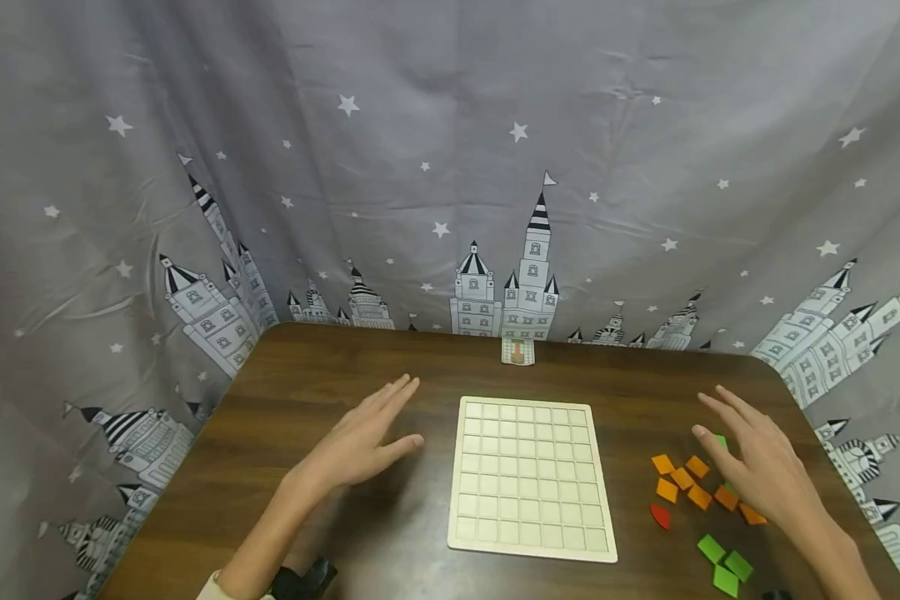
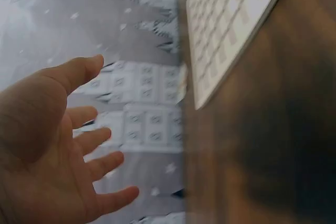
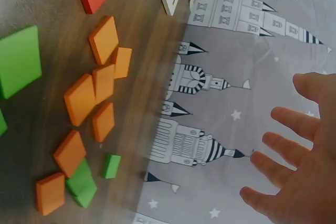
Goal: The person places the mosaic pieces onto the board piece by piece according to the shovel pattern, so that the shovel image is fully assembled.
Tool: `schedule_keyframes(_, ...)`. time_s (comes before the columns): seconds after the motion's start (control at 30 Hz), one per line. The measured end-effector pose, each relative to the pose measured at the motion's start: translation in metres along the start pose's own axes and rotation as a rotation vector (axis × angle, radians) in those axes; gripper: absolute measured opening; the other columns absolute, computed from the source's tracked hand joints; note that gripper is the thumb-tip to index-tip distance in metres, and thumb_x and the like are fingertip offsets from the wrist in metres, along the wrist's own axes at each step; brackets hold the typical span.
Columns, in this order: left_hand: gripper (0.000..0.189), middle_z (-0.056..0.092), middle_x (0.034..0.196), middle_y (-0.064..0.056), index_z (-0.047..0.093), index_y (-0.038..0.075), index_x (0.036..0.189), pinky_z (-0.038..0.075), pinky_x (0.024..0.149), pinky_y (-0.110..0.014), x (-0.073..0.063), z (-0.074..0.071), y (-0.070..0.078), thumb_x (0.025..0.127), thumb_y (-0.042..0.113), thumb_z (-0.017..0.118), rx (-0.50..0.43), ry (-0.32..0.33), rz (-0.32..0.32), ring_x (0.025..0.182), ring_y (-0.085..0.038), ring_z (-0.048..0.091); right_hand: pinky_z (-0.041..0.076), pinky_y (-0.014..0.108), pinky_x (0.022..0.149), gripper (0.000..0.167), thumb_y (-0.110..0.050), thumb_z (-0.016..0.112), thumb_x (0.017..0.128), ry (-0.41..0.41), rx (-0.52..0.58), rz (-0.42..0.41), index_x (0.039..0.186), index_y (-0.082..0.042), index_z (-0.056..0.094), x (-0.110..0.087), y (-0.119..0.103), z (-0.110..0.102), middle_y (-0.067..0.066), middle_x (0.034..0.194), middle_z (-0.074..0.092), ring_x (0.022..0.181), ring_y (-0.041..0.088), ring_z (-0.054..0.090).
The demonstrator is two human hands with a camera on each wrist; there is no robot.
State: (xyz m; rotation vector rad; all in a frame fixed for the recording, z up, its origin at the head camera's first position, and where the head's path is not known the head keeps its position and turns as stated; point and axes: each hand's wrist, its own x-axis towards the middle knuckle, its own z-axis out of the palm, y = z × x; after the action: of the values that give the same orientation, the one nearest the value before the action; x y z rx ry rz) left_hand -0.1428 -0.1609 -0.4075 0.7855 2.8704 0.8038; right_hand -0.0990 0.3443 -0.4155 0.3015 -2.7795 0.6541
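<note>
A pale square grid board (image 1: 532, 479) lies flat on the dark wooden table, its shallow square cells bare. To its left my left hand (image 1: 363, 433) hovers over the table with fingers extended and thumb spread, holding nothing. On the other side, my right hand (image 1: 768, 462) is held above a scatter of small tiles, its fingers also straight and the palm bare. Several orange square tiles (image 1: 667, 489), green square tiles (image 1: 711, 548) and one red quarter-round tile (image 1: 660, 517) lie beneath and beside it. In the right wrist view, some green tiles (image 3: 81, 184) lie against the orange ones.
A small printed card (image 1: 518, 352) sits at the table's back edge, behind the board. Grey curtain (image 1: 450, 108) with stars and castles surrounds the far side and both flanks of the table (image 1: 270, 400). A black object (image 1: 305, 578) shows beside the left forearm.
</note>
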Motion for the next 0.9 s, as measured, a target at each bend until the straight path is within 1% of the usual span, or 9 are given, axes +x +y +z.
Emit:
schedule_keyframes(0.07,0.074,0.025,0.162,-0.013,0.028,0.011,0.159,0.023,0.107,-0.068,0.001,0.012,0.001,0.099,0.039,0.062,-0.051,-0.041,0.02,0.147,-0.038,0.023,0.025,0.076,0.094,0.047,-0.024,0.059,0.102,-0.008,0.037,0.015,0.142,0.0,0.051,-0.001,0.002,0.002,0.029,0.15,0.038,0.127,0.06,0.036)
schedule_keyframes(0.13,0.073,0.025,0.162,-0.011,0.029,0.012,0.159,0.024,0.106,-0.07,0.002,0.024,0.002,0.099,0.041,0.061,-0.073,-0.077,0.033,0.147,-0.039,0.023,0.029,0.075,0.089,0.047,-0.023,0.059,0.102,-0.014,0.066,0.03,0.142,0.0,0.051,-0.003,0.004,0.003,0.029,0.149,0.039,0.128,0.059,0.036)
schedule_keyframes(0.23,0.072,0.023,0.163,-0.011,0.029,0.012,0.159,0.022,0.107,-0.07,0.004,0.039,0.004,0.099,0.038,0.062,-0.094,-0.115,0.047,0.147,-0.039,0.021,0.032,0.073,0.088,0.046,-0.023,0.06,0.102,-0.009,0.084,0.042,0.14,0.001,0.053,-0.007,0.008,0.004,0.029,0.146,0.042,0.127,0.057,0.038)
schedule_keyframes(0.3,0.072,0.023,0.163,-0.01,0.029,0.012,0.158,0.021,0.108,-0.07,0.005,0.047,0.004,0.099,0.034,0.063,-0.098,-0.125,0.054,0.147,-0.04,0.021,0.033,0.072,0.088,0.045,-0.022,0.06,0.101,-0.005,0.091,0.048,0.138,0.002,0.054,-0.01,0.01,0.005,0.029,0.145,0.044,0.127,0.056,0.039)
schedule_keyframes(0.4,0.072,0.023,0.163,-0.011,0.03,0.011,0.158,0.02,0.109,-0.069,0.007,0.058,0.006,0.098,0.031,0.065,-0.095,-0.141,0.069,0.146,-0.042,0.021,0.034,0.071,0.087,0.044,-0.021,0.062,0.1,-0.002,0.105,0.059,0.137,0.002,0.055,-0.013,0.013,0.006,0.028,0.143,0.045,0.126,0.055,0.041)
schedule_keyframes(0.6,0.073,0.025,0.162,-0.012,0.033,0.01,0.156,0.021,0.108,-0.068,0.009,0.077,0.006,0.096,0.034,0.066,-0.089,-0.212,0.088,0.147,-0.041,0.021,0.036,0.071,0.085,0.045,-0.019,0.065,0.099,-0.008,0.112,0.074,0.137,0.001,0.055,-0.016,0.022,0.008,0.028,0.142,0.047,0.123,0.056,0.044)
schedule_keyframes(0.77,0.075,0.024,0.163,-0.013,0.034,0.01,0.156,0.017,0.108,-0.071,0.01,0.09,0.004,0.095,0.034,0.069,-0.101,-0.259,0.072,0.147,-0.042,0.018,0.035,0.071,0.086,0.045,-0.017,0.067,0.097,0.008,0.127,0.091,0.136,0.002,0.055,-0.019,0.033,0.01,0.029,0.138,0.05,0.121,0.057,0.045)
schedule_keyframes(0.9,0.077,0.024,0.163,-0.013,0.034,0.009,0.156,0.013,0.11,-0.07,0.009,0.097,0.001,0.093,0.036,0.07,-0.091,-0.301,0.054,0.148,-0.042,0.017,0.035,0.071,0.086,0.046,-0.017,0.069,0.096,0.0,0.14,0.13,0.136,0.002,0.055,-0.022,0.042,0.012,0.031,0.137,0.051,0.12,0.058,0.045)
